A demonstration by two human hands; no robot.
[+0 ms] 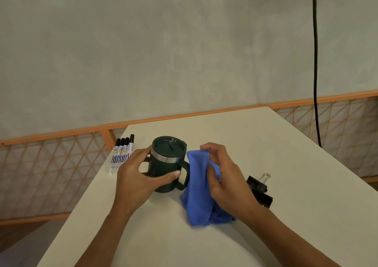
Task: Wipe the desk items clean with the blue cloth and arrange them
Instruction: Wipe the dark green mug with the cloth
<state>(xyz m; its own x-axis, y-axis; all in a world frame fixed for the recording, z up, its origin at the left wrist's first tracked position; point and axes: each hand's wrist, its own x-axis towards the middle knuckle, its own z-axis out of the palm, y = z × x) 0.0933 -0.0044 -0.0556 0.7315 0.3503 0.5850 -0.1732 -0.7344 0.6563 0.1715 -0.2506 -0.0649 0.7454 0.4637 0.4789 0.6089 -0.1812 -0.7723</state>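
A dark green lidded mug (168, 160) with a steel band and a side handle stands upright near the middle of the white desk (266, 144). My left hand (137, 174) grips the mug's body from the left, thumb across its front. My right hand (223, 174) holds the blue cloth (199, 187) bunched beside the mug's handle; the cloth hangs down onto the desk. Several black-capped markers (122, 151) lie side by side at the desk's left edge. Black binder clips (258, 189) lie to the right, partly hidden behind my right wrist.
An orange-framed mesh railing (61, 164) runs behind and to the left of the desk. A black cable (316, 82) hangs down at the right against the grey wall. The desk's left edge drops off close to the markers.
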